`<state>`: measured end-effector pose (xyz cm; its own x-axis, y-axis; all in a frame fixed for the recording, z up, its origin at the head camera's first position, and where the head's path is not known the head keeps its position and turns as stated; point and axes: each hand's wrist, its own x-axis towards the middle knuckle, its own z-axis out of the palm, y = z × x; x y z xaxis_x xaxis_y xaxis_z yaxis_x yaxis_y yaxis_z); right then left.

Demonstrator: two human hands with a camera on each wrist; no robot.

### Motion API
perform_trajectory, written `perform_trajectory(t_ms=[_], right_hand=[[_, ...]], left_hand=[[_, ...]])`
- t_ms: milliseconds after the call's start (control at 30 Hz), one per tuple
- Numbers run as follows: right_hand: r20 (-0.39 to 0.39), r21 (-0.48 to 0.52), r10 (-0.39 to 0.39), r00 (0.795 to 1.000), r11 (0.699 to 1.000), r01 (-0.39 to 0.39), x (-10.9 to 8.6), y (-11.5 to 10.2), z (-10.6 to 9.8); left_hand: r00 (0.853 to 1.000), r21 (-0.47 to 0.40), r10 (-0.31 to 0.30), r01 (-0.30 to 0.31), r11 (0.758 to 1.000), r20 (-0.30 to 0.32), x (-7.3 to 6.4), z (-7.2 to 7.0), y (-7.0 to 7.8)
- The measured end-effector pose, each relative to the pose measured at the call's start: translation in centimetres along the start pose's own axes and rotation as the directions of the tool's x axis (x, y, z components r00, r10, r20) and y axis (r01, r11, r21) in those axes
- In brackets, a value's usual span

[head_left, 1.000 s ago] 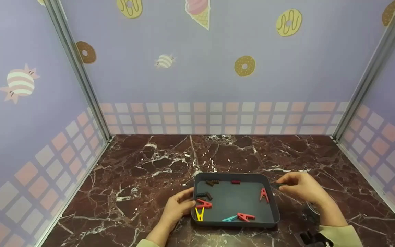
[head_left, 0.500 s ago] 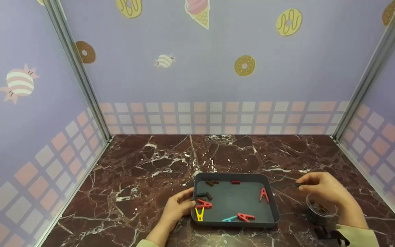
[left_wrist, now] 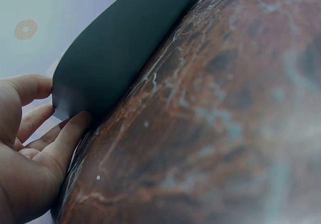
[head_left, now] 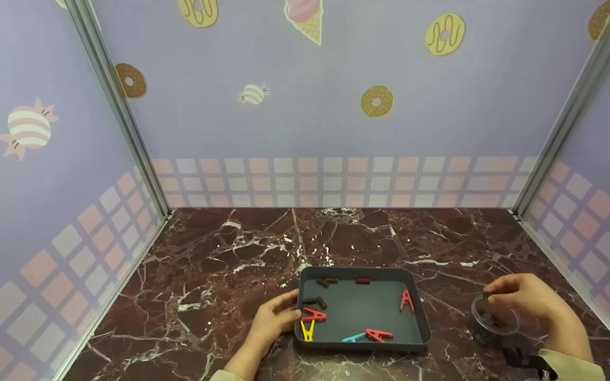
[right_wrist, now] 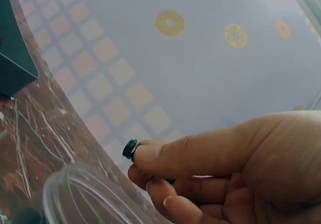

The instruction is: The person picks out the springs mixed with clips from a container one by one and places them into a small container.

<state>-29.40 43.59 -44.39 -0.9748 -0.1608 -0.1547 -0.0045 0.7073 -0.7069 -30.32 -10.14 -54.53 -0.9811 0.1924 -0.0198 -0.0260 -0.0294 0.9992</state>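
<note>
The right hand (head_left: 527,299) pinches a small dark piece (right_wrist: 131,149) between thumb and fingertips, the grip closed tightly on it, and holds it just above the rim of the clear round cup (head_left: 493,321) on the bench (head_left: 220,275), to the right of the grey tray (head_left: 419,338). Some dark pieces already lie inside the cup, so a part of the sorting seems done. In the tray there remain several dark pieces near its far and left sides, together with red, yellow and blue pegs. The left hand (head_left: 276,320) rests against the near left corner of the tray, fingers relaxed on the wall, and it seems to steady the tray.
</note>
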Motion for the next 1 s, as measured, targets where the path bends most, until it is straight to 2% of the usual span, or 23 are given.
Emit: perform_trajectory(t_ms=[300,433,533,767,1000], right_hand=[[-0.023,-0.036,0.086,0.996,0.996,-0.087,-0.24,0.95,-0.63],[-0.031,-0.042,0.098,0.995,0.994,-0.099,-0.29,1.00,-0.63],[-0.031,-0.055,0.081,0.996,0.995,-0.083,-0.29,0.90,-0.63],[-0.024,-0.033,0.097,0.995,0.995,-0.098,-0.33,0.81,-0.50],[-0.024,-0.091,0.086,0.996,0.992,-0.088,-0.24,0.71,-0.54]], left_hand=[[1.000,0.007,0.002,-0.002,1.000,0.002,-0.25,-0.15,0.16],[1.000,-0.001,-0.002,0.002,1.000,0.000,-0.19,-0.12,0.09],[1.000,-0.022,-0.002,0.002,1.000,0.005,-0.15,-0.09,0.03],[1.000,-0.019,-0.015,0.015,1.000,-0.003,-0.15,-0.01,0.11],[1.000,-0.032,-0.002,0.002,0.999,0.011,-0.05,-0.06,-0.06]])
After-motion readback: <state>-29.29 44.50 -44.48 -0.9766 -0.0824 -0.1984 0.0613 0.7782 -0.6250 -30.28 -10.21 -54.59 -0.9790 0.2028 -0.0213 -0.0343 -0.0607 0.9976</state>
